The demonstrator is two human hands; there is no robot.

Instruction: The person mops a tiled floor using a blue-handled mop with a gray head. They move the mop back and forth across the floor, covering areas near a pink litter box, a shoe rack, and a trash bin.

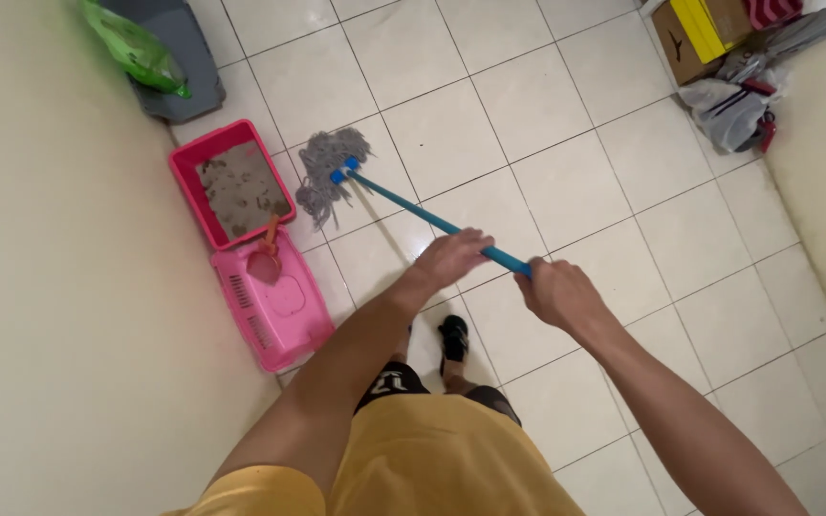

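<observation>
A mop with a blue handle [403,204] and a grey string head [327,172] rests on the white tiled floor. My left hand [449,258] grips the handle lower down, and my right hand [558,291] grips its upper end. The mop head lies right beside a pink tray of grey litter [231,186]. I stand in yellow shorts with a black shoe [453,336] visible below my arms.
A pink lid with an orange scoop [274,291] lies against the left wall [59,287]. A grey bin with a green bag [160,57] sits farther back. A cardboard box, bags and cloths [728,67] are piled at the top right by the right wall.
</observation>
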